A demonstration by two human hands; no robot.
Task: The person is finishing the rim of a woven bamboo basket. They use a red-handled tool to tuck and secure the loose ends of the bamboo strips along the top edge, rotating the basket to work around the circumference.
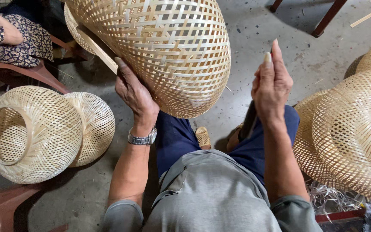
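A single head-worn camera looks steeply down from above the seated person's chest and knees onto the concrete floor (280,38), close enough that the forearms fill the lower frame. The left hand (136,96) and right hand (271,83) sit near centre, with a woven bamboo lampshade (168,47) cropped by the top edge. No second view is supplied.

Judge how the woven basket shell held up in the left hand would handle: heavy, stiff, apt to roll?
The woven basket shell is probably light: open lattice, propped by the left hand alone. Likely springy rather than rigid, given thin strips. Its rounded belly would probably roll if set down.
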